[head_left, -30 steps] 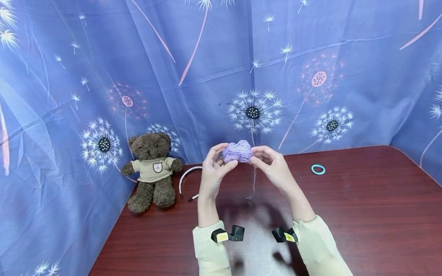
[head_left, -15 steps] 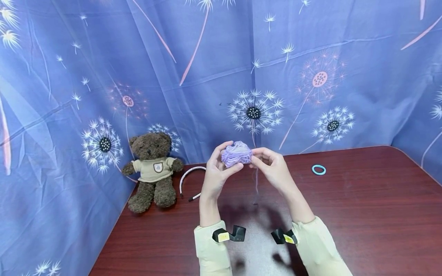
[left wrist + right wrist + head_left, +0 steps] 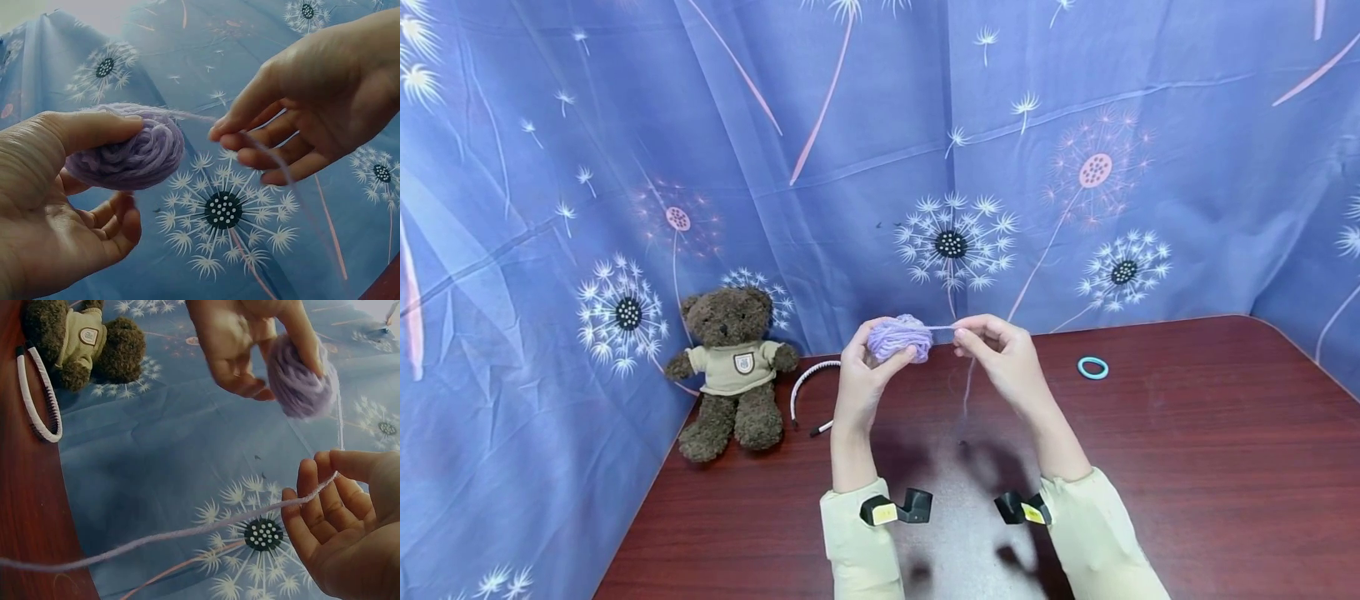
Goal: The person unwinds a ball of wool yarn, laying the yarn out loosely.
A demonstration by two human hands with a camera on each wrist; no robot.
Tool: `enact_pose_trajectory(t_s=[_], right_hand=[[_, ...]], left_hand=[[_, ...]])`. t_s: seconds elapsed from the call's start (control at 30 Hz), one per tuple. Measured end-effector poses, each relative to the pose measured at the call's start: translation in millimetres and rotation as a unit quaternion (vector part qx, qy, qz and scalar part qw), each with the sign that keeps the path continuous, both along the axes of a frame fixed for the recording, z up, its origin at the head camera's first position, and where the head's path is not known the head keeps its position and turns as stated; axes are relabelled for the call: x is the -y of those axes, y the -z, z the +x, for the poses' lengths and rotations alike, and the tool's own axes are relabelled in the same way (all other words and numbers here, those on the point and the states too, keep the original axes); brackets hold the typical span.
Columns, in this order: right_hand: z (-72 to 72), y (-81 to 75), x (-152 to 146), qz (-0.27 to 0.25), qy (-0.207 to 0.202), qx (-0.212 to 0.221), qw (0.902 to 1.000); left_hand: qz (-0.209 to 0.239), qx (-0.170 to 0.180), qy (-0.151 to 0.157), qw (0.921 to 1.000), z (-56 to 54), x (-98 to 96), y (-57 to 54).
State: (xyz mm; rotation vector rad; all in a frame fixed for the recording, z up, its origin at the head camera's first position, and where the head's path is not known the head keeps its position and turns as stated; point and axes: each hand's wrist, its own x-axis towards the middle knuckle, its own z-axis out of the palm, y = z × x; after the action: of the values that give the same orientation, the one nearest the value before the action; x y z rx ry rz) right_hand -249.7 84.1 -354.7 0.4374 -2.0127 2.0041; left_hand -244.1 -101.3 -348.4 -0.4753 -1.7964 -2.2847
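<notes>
Leaving the left hand [image 3: 860, 379] gripping the ball [image 3: 897, 337], the right hand [image 3: 1006, 360] is drawing away, probably tensioning 1 pinched strand [image 3: 943, 327].

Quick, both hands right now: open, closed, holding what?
Left hand: closed, holding the ball of yarn.
Right hand: closed, pinching the yarn strand between thumb and finger.
</notes>
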Motion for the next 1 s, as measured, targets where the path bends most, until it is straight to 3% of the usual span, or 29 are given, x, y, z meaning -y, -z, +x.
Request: enact_pose_trajectory(t_s=[0.27, 0.53, 0.73, 1.0], right_hand=[[-3.4, -2.0, -19, -0.053, 0.042, 0.003, 0.9977], [-5.5, -2.4, -38, -0.115, 0.062, 0.004, 0.9914], [-5.7, -3.1, -49, -0.165, 0.076, 0.015, 0.9832], [-7.2, -1.3, -67, -0.197, 0.104, 0.031, 0.9743]], left_hand=[[0.000, -0.015, 0.021, 0.9997, 0.7, 6.2, 0.8], [0.020, -0.037, 0.022, 0.9989, -1.4, 7.4, 2.4], [0.045, -0.025, 0.021, 0.9985, -1.7, 9.1, 2.3], [0.042, -0.013, 0.007, 0.9990, -2.0, 11.7, 0.9]])
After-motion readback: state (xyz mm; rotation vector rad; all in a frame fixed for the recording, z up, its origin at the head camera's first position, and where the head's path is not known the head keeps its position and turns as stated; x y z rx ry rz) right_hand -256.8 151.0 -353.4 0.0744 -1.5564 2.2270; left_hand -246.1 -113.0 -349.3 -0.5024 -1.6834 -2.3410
